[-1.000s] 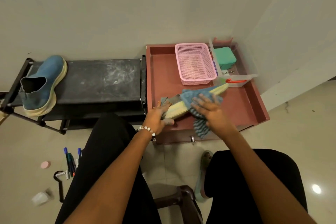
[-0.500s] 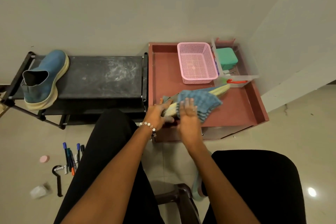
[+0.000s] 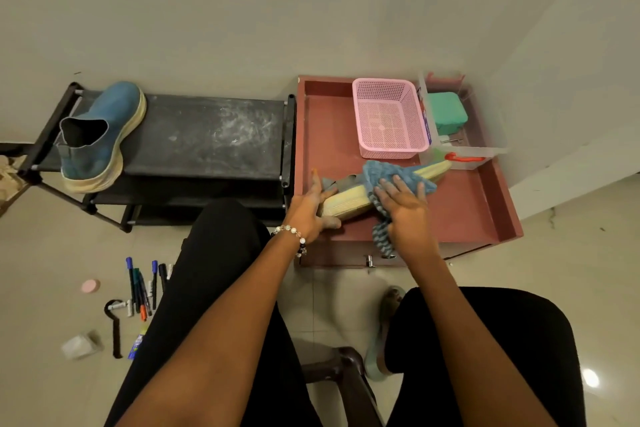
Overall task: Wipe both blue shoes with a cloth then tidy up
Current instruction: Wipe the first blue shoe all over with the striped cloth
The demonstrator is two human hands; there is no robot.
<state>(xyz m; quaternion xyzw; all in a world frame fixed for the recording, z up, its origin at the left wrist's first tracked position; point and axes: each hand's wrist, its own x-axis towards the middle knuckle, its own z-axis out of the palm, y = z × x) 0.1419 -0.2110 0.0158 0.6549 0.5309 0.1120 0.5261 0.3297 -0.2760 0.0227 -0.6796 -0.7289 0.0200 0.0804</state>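
One blue shoe [image 3: 100, 135] sits on the black rack [image 3: 207, 135] at the left, while my left hand [image 3: 308, 208] grips the heel of the other shoe [image 3: 349, 199] lying sole-up on the red table [image 3: 464, 204], and my right hand [image 3: 405, 208], fingers [image 3: 398, 184] spread flat, presses the blue cloth [image 3: 388, 173] onto it.

Landmark: red tray [image 3: 491, 204].
Red tray: holds pink basket [image 3: 389, 118] at its far side, a blue shoe [image 3: 349, 199] on its side (sole showing) near the front.
Black rack [image 3: 207, 135]: just left of tray; second blue shoe [image 3: 100, 135] at its far-left end.
Floor [image 3: 41, 253]: markers [image 3: 142, 288] left of tray, below rack.
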